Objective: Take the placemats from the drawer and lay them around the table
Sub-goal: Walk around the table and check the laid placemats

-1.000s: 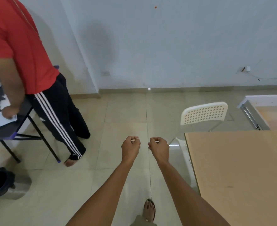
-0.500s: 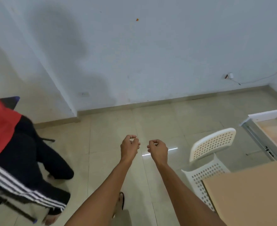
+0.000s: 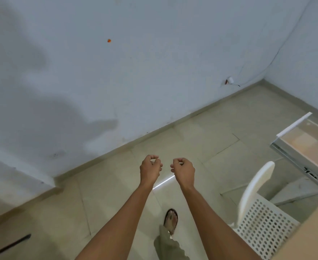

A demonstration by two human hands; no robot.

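Observation:
My left hand and my right hand are held out in front of me over the tiled floor, a short gap apart. The fingers of both are curled in toward the palms and hold nothing. An open white drawer with a pale wooden bottom juts in at the right edge. No placemat shows in it or anywhere else. Only a corner of the light wooden table shows, at the lower right.
A white perforated plastic chair stands between me and the drawer, against the table corner. My sandalled foot is on the floor below my hands. A pale wall and its skirting run across ahead, with a wall plug and cable near the room corner.
The view has swung and tilted, so the person in red has left the frame and the table has shrunk to a corner. Both hands keep the same curled pose.

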